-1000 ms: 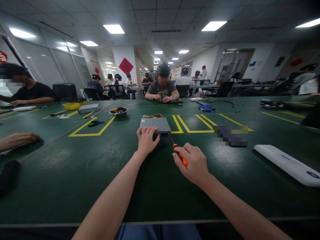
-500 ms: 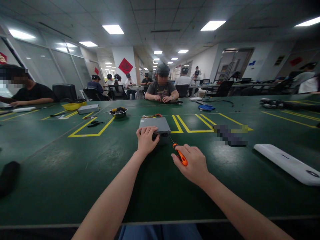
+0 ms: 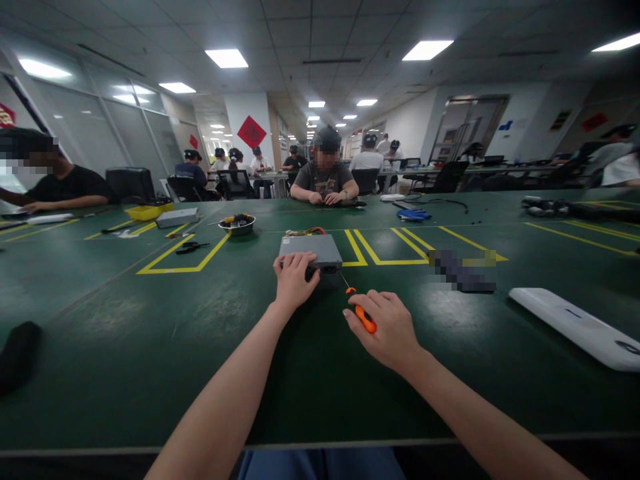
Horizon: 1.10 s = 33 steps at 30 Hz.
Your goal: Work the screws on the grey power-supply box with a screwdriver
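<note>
A flat grey metal box (image 3: 315, 247) with coloured wires at its far end lies on the green table (image 3: 150, 347). My left hand (image 3: 293, 280) rests on the box's near left corner, fingers curled over its edge. My right hand (image 3: 387, 327) is closed round an orange-handled screwdriver (image 3: 361, 312). Its thin shaft points at the near right corner of the box.
A long white device (image 3: 575, 327) lies at the right. A metal bowl (image 3: 237, 223) with tools, black pliers (image 3: 191, 247), a grey box (image 3: 177, 217) and a yellow tray (image 3: 145, 211) sit at the far left. Yellow tape lines (image 3: 380, 250) mark the table. People sit opposite and at the left.
A hand that lay on the table at the far left has withdrawn from view. My right hand has shifted very slightly on the screwdriver. My left hand stays on the box.
</note>
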### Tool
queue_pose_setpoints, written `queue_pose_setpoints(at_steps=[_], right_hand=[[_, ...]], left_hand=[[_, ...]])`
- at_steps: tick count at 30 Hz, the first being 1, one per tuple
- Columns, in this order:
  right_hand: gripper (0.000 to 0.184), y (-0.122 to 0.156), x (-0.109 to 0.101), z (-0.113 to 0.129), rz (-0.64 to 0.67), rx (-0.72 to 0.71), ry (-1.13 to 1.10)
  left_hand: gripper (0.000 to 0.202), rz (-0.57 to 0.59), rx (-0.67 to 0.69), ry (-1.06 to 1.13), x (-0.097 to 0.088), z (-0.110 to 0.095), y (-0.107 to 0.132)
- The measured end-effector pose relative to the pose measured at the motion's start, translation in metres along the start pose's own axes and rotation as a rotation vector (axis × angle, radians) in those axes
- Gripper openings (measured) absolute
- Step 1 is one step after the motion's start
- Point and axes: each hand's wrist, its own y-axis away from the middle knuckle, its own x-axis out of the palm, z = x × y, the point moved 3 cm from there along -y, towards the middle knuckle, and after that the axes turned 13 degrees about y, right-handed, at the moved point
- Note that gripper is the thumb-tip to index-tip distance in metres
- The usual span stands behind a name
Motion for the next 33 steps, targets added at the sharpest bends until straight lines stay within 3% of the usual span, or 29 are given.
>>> queue_pose_setpoints(at_steps=[4,9,17,20,24,29,33], right_hand=[[0.023,0.002,-0.001,-0.005,-0.029,0.094,0.016],[0.009,0.004,0.003,-0.003,-0.034,-0.020,0.051],[0.024,-0.002,0.000,0.004,-0.104,0.048,0.058],[0.018,-0.002,0.001,0.002,-0.147,0.098,0.039],[0.009,0.000,0.005,-0.001,-0.176,0.013,0.039],[0.011,0.000,0.005,-0.003,-0.142,-0.018,-0.016],[0.017,0.001,0.004,-0.006,-0.146,0.047,-0.058]], left_hand=[[0.025,-0.012,0.015,0.009,0.000,0.000,0.001],[0.025,-0.004,0.019,0.003,0.000,0.001,0.001],[0.025,-0.002,0.009,-0.016,-0.001,-0.004,0.001],[0.026,-0.012,0.007,-0.036,0.001,-0.008,0.002],[0.027,-0.030,0.007,-0.046,0.004,-0.010,0.004],[0.026,-0.019,0.035,-0.037,0.004,-0.008,0.004],[0.027,-0.015,0.026,-0.024,0.005,-0.006,0.003]])
